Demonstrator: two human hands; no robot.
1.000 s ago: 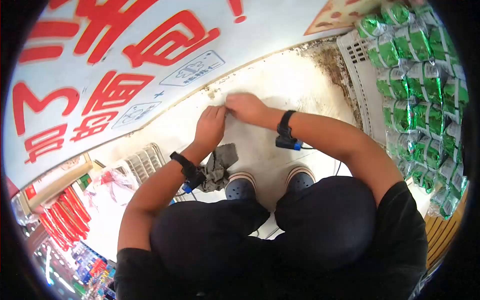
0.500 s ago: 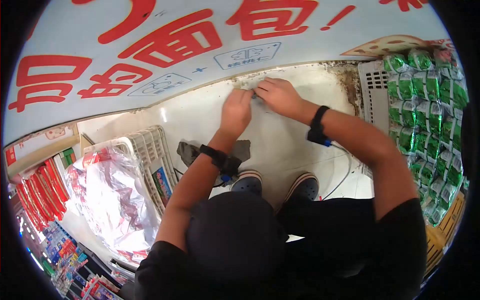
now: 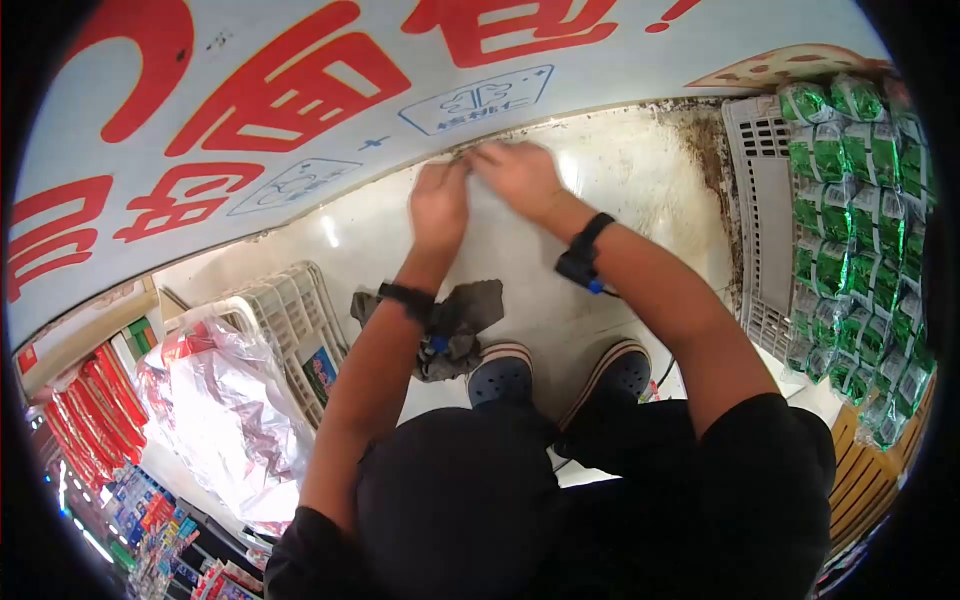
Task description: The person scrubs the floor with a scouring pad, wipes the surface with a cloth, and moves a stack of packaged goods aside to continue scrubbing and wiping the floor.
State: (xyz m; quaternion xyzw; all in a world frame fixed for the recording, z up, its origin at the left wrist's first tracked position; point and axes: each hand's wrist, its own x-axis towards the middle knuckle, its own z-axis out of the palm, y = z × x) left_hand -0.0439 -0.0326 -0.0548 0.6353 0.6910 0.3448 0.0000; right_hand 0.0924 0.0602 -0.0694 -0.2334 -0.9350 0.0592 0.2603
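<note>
I am crouched over a dirty white floor (image 3: 620, 200) in front of a white sign panel (image 3: 300, 90) with big red characters. My left hand (image 3: 440, 205) and my right hand (image 3: 515, 172) are side by side, fingertips at the grimy seam where the panel meets the floor. Both hands are blurred, so I cannot tell whether anything is pinched in them. Each wrist carries a black band with a small blue-tipped device. A crumpled grey rag (image 3: 470, 305) lies on the floor beneath my left forearm, just ahead of my dark slip-on shoes (image 3: 500, 375).
A white crate (image 3: 760, 200) stacked with green foil packets (image 3: 850, 200) stands at the right. At the left, another white crate (image 3: 295, 310) sits beside a crinkled clear plastic bag (image 3: 225, 400). Red packaged goods (image 3: 85, 420) hang at the far left. Dark grime lines the floor's far right corner.
My view has shifted across the panel. Both hands have stayed together at the seam and slid a little left along it. The rag has not moved.
</note>
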